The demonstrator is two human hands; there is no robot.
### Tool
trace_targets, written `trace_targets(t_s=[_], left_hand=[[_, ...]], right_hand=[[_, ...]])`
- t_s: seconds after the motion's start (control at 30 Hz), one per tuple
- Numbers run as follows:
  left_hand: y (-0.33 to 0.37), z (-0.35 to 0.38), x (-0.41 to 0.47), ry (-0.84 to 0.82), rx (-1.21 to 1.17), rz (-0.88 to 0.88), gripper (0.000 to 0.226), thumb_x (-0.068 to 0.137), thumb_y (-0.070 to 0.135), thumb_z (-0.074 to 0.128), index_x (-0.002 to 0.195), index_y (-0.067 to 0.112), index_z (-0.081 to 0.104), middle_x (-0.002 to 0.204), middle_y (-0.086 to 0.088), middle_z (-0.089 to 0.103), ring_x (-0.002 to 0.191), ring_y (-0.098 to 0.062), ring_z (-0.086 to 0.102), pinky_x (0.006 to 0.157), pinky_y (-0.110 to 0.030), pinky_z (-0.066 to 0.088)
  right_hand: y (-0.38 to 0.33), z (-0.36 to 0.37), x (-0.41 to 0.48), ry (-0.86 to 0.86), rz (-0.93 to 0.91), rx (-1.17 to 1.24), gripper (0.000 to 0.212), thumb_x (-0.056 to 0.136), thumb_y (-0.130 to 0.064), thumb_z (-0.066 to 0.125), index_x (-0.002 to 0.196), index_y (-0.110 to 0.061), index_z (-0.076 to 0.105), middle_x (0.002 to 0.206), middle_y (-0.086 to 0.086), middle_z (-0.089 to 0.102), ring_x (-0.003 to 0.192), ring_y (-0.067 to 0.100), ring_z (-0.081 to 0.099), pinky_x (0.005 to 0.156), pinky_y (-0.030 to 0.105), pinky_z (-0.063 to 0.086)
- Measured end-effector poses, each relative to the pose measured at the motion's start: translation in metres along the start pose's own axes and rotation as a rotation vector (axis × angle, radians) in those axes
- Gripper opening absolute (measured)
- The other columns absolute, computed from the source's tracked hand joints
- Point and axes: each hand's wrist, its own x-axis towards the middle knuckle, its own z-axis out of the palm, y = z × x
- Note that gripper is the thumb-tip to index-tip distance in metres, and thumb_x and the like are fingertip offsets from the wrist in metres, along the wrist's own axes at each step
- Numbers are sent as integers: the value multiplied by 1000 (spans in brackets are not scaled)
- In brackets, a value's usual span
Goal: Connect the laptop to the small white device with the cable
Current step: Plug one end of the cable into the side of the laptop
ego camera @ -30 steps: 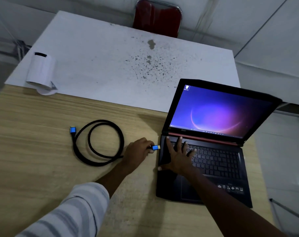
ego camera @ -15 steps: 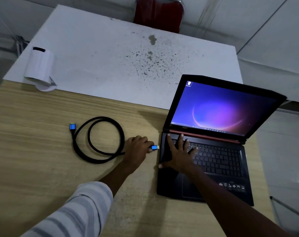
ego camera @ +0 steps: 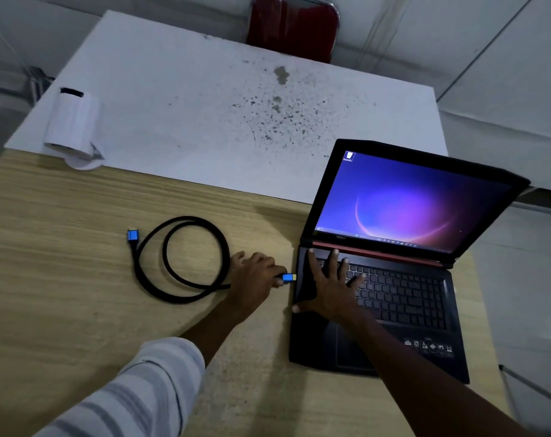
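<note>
An open black laptop [ego camera: 403,298] with a lit purple screen stands on the wooden table at the right. My right hand [ego camera: 331,287] lies flat, fingers spread, on the left part of its keyboard. My left hand [ego camera: 256,277] grips one blue plug [ego camera: 288,277] of a black cable [ego camera: 179,260], with the plug tip a short gap from the laptop's left edge. The cable lies coiled on the table to the left, its other blue plug [ego camera: 133,236] free. The small white device [ego camera: 72,124] stands at the far left, on the white board's edge.
A white board [ego camera: 236,121] with dark speckles covers the back of the wooden table [ego camera: 63,310]. A red chair back [ego camera: 293,26] stands behind it. The table's right edge runs just past the laptop.
My left hand with the blue plug has stayed beside the laptop's left edge, shifting only slightly. My right hand remains on the keyboard. The view has shifted a little.
</note>
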Motion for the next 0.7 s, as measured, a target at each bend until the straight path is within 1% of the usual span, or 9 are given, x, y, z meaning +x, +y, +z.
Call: trace_targets(t_s=[0.1, 0.2, 0.3, 0.33, 0.37, 0.43, 0.47, 0.57, 0.7], left_hand=[[0, -2, 0, 11, 8, 25, 21, 84, 35, 69, 105, 38, 69, 98, 11, 69, 105, -15, 61, 96, -53, 36], [0, -2, 2, 15, 15, 54, 19, 79, 30, 75, 97, 35, 70, 91, 9, 68, 97, -17, 66, 94, -60, 40], [2, 1, 4, 20, 26, 52, 17, 80, 28, 76, 95, 31, 71, 89, 5, 66, 97, -20, 66, 93, -73, 37], [2, 2, 4, 12, 19, 43, 17, 80, 27, 75, 96, 29, 72, 91, 3, 67, 101, -22, 65, 92, -78, 34], [3, 2, 4, -10, 8, 31, 18, 82, 25, 74, 100, 27, 72, 95, 1, 67, 110, -25, 63, 93, -81, 31], [5, 3, 3, -67, -5, 14, 21, 87, 22, 68, 108, 26, 69, 113, -3, 66, 133, -28, 49, 98, -83, 23], [5, 2, 2, -84, -17, 10, 23, 89, 21, 65, 111, 26, 67, 122, -3, 64, 139, -28, 43, 101, -83, 19], [5, 0, 1, -113, -53, 12, 26, 93, 22, 59, 118, 27, 65, 143, 2, 53, 147, -25, 30, 104, -81, 9], [7, -3, 1, -127, -87, 7, 25, 97, 26, 53, 119, 29, 64, 152, 4, 44, 150, -24, 23, 105, -81, 5]], right_hand=[[0, 0, 1, 2, 2, -6, 135, 59, -74, 71, 144, -38, -28, 150, 21, -40, 140, 50, -28, 104, 79, -9], [0, 1, 1, 0, -2, -2, 136, 59, -74, 71, 143, -39, -29, 150, 21, -41, 139, 50, -29, 103, 79, -10], [1, 1, 1, -3, -1, 0, 136, 59, -74, 72, 143, -39, -30, 149, 20, -42, 139, 50, -29, 103, 79, -10], [1, 2, 1, -3, -1, 4, 136, 59, -74, 72, 143, -39, -30, 149, 20, -42, 139, 50, -30, 103, 79, -11], [1, 2, 1, -2, -3, 7, 136, 59, -73, 72, 143, -39, -30, 149, 20, -42, 139, 50, -30, 103, 79, -11], [1, 1, 0, -1, -7, 11, 136, 59, -73, 72, 143, -39, -29, 149, 21, -42, 139, 50, -30, 103, 79, -11], [1, 1, 0, -1, -8, 11, 136, 59, -73, 72, 143, -39, -29, 149, 21, -42, 139, 50, -29, 103, 79, -11], [1, 1, 0, 4, -9, 8, 136, 59, -74, 72, 143, -39, -29, 150, 22, -41, 139, 51, -29, 103, 79, -10], [1, 1, -1, 2, -14, 14, 135, 59, -73, 72, 145, -38, -27, 150, 22, -41, 139, 51, -29, 103, 79, -10]])
